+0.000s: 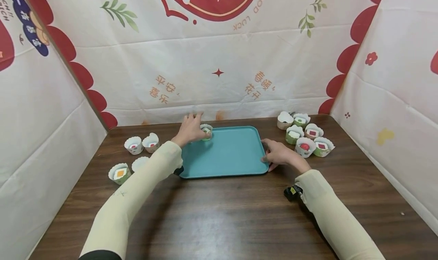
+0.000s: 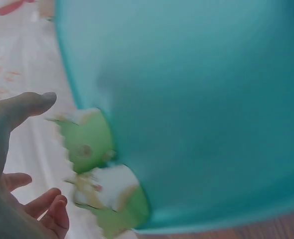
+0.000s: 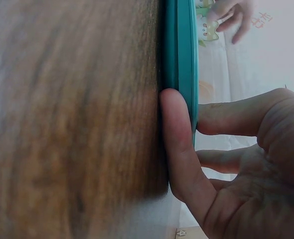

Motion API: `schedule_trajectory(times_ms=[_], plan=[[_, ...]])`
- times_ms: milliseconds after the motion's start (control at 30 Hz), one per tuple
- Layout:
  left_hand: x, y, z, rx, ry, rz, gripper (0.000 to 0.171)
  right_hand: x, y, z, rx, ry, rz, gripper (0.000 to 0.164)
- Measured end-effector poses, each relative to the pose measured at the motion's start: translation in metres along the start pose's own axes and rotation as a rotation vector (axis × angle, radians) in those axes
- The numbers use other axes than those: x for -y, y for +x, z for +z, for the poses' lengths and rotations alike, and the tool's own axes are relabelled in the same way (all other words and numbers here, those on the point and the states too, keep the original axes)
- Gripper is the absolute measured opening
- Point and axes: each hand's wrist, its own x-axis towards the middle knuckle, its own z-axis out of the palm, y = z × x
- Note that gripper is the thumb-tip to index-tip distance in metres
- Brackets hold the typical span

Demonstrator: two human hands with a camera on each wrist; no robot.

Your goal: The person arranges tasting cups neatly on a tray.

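A teal tray (image 1: pixel 226 151) lies on the wooden table in front of me. My left hand (image 1: pixel 190 130) is over its far left corner, thumb and fingers spread apart. Close to it, a green paper cup (image 1: pixel 206 131) stands at the tray's far edge. The left wrist view shows a second patterned cup (image 2: pixel 119 196) beside that green cup (image 2: pixel 87 142), both on the tray with the fingers apart from them. My right hand (image 1: pixel 278 153) pinches the tray's right rim between thumb and fingers. From the right wrist, the digits (image 3: pixel 177 122) lie along both sides of the rim.
Several filled paper cups (image 1: pixel 305 146) cluster at the table's far right. More cups, one with a yellow square (image 1: pixel 119 173), stand on the left, partly behind my left sleeve (image 1: pixel 140 187). White printed cloth (image 1: pixel 191 62) walls the table's back and sides.
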Motion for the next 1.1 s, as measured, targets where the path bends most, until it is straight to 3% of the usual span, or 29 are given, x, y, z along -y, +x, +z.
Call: schedule_trajectory(times_ms=[100,300,467,633,800,933,1100], plan=[[-0.007,-0.013,-0.009,-0.022,-0.104,0.003,0.097,0.002,0.001,0.003,0.001,-0.001,0.000,0.081],[-0.025,-0.052,-0.026,-0.101,-0.266,0.101,0.085,0.000,0.001,0.003,-0.001,0.019,-0.005,0.082],[-0.018,-0.087,-0.040,-0.244,-0.317,0.155,0.071,-0.001,0.002,0.003,0.002,0.019,-0.004,0.081],[0.011,-0.107,-0.056,-0.405,-0.312,0.186,0.062,0.000,0.003,0.003,-0.002,0.012,-0.005,0.081],[0.057,-0.121,-0.078,-0.500,-0.302,0.088,0.053,0.004,0.004,0.004,0.005,0.003,-0.003,0.081],[0.093,-0.130,-0.092,-0.502,-0.271,-0.044,0.047,0.004,0.004,0.004,0.011,-0.006,-0.008,0.080],[0.123,-0.134,-0.102,-0.419,-0.254,-0.180,0.054,0.003,0.001,0.000,0.013,-0.010,-0.006,0.081]])
